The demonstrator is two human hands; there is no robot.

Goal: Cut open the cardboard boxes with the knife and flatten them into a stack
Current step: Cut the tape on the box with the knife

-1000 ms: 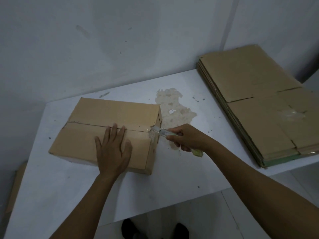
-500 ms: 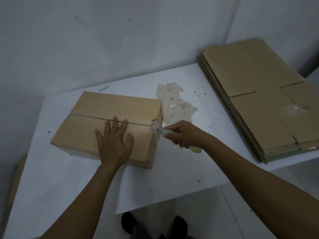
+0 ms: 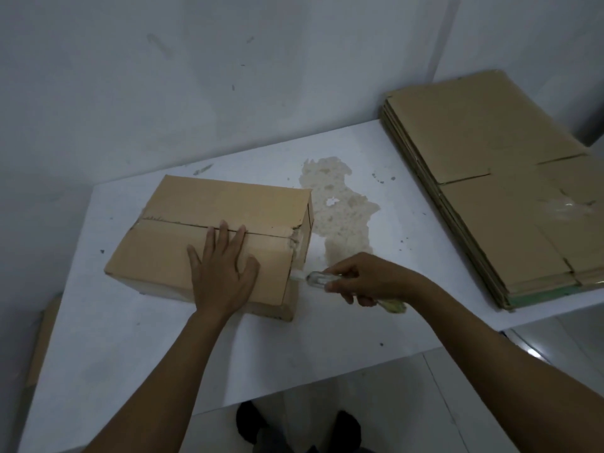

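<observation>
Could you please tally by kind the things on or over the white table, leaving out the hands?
Closed brown cardboard box: 1
Stack of flattened brown cardboard boxes: 1
Clear-handled knife, in the right hand: 1
Total: 3

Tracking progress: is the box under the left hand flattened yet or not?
Not flattened. The box stands full height on the table, top flaps down along the centre seam, left hand flat on top.
</observation>
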